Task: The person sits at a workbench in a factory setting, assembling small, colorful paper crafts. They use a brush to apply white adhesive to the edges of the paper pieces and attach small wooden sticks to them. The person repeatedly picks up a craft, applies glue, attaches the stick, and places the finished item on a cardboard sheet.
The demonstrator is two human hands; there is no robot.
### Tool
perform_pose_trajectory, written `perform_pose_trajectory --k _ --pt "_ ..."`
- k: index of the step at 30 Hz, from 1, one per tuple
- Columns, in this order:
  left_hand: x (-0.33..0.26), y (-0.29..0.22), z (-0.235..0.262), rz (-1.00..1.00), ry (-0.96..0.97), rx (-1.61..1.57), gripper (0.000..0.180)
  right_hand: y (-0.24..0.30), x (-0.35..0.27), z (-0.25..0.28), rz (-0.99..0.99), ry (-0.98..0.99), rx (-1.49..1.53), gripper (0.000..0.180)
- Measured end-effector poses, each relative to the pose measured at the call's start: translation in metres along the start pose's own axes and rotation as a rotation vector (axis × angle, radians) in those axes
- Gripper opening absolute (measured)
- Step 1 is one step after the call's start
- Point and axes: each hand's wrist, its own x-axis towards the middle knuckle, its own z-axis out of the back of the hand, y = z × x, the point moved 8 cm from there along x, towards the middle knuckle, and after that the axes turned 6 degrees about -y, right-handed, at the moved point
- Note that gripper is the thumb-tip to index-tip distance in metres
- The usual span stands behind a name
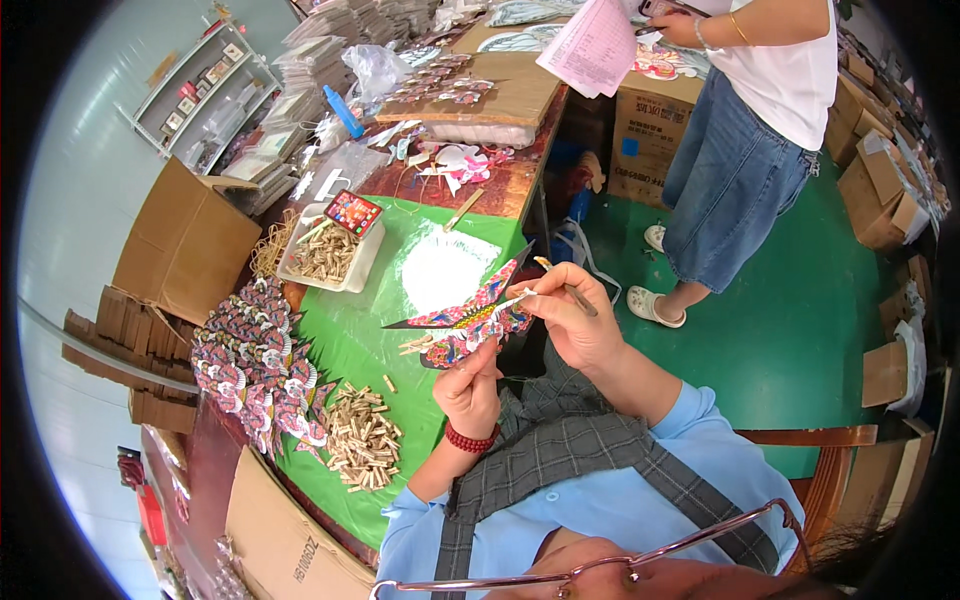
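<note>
My left hand (470, 394), with a red bead bracelet at its wrist, grips a colourful bird-shaped cutout (482, 312) from below. The cutout has dark pointed tips, pink and blue patterns and a yellow band. Small wooden clothespins (416, 345) stick out from its left edge. My right hand (575, 318) has a thin stick (580, 299) tucked between its fingers. Its thumb and fingertips pinch at a white part on the cutout's right side; what exactly they press is too small to tell. Below the cutout, a pile of clothespins (362, 438) lies on the green sheet (410, 385).
Many similar cutouts (255, 360) are heaped at the left. A white bin (352, 268) of clothespins carries a phone (353, 212). White powder or paste (447, 268) covers part of the sheet. A person (745, 150) holding papers (590, 48) stands at the right beside cardboard boxes.
</note>
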Motion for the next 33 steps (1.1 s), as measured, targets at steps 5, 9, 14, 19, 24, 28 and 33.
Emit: perform_pose_trajectory --k 5,9,14,19,24,28,33 --pt "-0.006 0.038 0.007 0.353 0.001 -0.338 0.020 -0.007 0.006 -0.004 0.005 0.026 -0.030 0.012" --pt "-0.015 0.040 0.013 0.670 0.142 -0.208 0.022 0.001 0.005 -0.028 0.251 0.105 -0.466 0.010" --pt "-0.011 -0.001 0.086 0.316 0.097 0.589 0.027 -0.010 -0.004 -0.056 0.412 0.249 -0.688 0.016" --pt "0.008 -0.054 0.113 -0.251 -0.202 0.462 0.083 -0.038 -0.015 -0.093 0.480 0.502 -0.675 0.020" --pt "-0.003 -0.037 0.125 -0.243 -0.025 0.466 0.098 -0.066 -0.025 -0.117 0.432 0.668 -0.644 0.020" --pt "-0.018 -0.030 0.144 -0.113 -0.030 0.501 0.094 -0.094 -0.038 -0.128 0.351 0.779 -0.643 0.019" --pt "-0.038 -0.027 0.177 -0.096 -0.177 0.508 0.078 -0.126 -0.047 -0.147 0.262 0.888 -0.619 0.019"
